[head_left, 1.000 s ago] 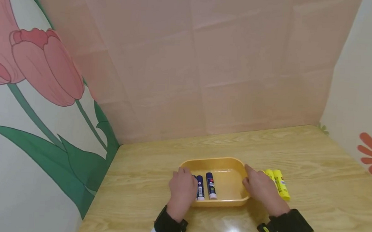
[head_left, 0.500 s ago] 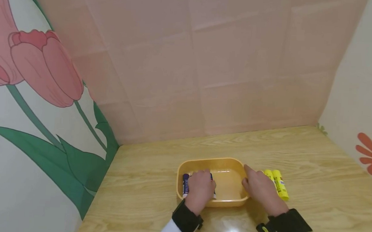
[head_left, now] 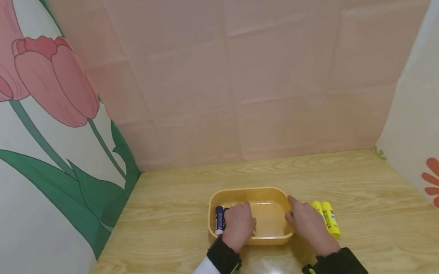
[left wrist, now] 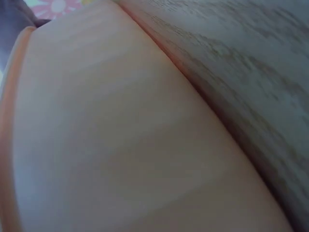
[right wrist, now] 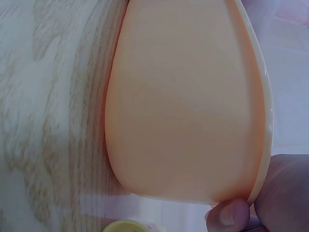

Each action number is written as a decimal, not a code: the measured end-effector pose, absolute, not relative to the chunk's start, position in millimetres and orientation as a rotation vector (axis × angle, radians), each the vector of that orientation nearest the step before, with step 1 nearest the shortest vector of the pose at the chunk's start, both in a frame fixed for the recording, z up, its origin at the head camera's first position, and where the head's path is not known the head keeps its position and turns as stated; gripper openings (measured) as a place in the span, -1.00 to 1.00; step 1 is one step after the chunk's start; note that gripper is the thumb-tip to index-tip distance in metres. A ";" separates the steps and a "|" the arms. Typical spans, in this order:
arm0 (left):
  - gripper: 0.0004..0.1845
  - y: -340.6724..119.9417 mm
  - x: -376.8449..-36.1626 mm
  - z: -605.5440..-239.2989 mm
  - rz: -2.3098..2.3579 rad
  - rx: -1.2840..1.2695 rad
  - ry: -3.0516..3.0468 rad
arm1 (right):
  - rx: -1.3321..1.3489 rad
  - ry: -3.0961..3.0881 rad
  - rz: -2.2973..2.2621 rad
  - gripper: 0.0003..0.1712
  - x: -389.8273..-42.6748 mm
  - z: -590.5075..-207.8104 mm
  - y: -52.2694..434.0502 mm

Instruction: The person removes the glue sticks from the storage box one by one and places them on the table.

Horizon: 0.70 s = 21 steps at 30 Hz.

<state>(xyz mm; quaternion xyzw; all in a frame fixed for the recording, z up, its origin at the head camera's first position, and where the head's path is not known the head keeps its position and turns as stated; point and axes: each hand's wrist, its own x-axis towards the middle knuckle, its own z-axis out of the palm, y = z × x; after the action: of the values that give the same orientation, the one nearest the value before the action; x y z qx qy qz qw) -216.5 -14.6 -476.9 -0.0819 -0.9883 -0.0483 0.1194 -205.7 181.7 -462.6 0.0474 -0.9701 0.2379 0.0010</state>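
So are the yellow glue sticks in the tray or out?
Out: both yellow glue sticks lie on the table, right of the tray.
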 end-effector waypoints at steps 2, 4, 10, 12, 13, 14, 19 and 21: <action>-0.72 -14.5 -216.9 -477.8 -0.158 -0.236 -2.880 | 0.155 -3.040 0.739 -0.34 -205.9 -462.9 182.0; -0.72 -14.3 -218.1 -478.4 -0.175 -0.232 -2.882 | 0.161 -3.037 0.732 -0.34 -206.0 -463.3 182.2; -0.71 -13.5 -224.0 -480.8 -0.185 -0.226 -2.918 | 0.147 -3.041 0.745 -0.34 -206.6 -464.8 182.7; -0.70 -13.0 -225.1 -481.0 -0.190 -0.217 -2.939 | 0.146 -3.039 0.751 -0.34 -206.6 -465.1 182.5; -0.69 -12.7 -225.7 -481.6 -0.192 -0.207 -2.958 | 0.145 -3.039 0.750 -0.34 -206.5 -465.2 182.3; -0.68 -12.5 -225.9 -481.7 -0.193 -0.198 -2.973 | 0.143 -3.040 0.750 -0.34 -206.4 -465.3 181.9; -0.59 -10.5 -226.7 -482.8 -0.189 -0.166 -3.031 | 0.138 -3.045 0.746 -0.34 -206.0 -465.7 181.4; -0.56 -9.8 -226.8 -483.5 -0.182 -0.161 -3.025 | 0.134 -3.047 0.745 -0.34 -205.9 -465.9 181.3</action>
<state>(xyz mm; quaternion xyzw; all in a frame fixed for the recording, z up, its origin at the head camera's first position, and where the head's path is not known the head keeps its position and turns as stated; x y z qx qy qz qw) -226.8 -9.8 -483.5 -0.0529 -0.9954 -0.0599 0.0536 -205.9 181.3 -465.9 0.0427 -0.9705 0.2373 0.0011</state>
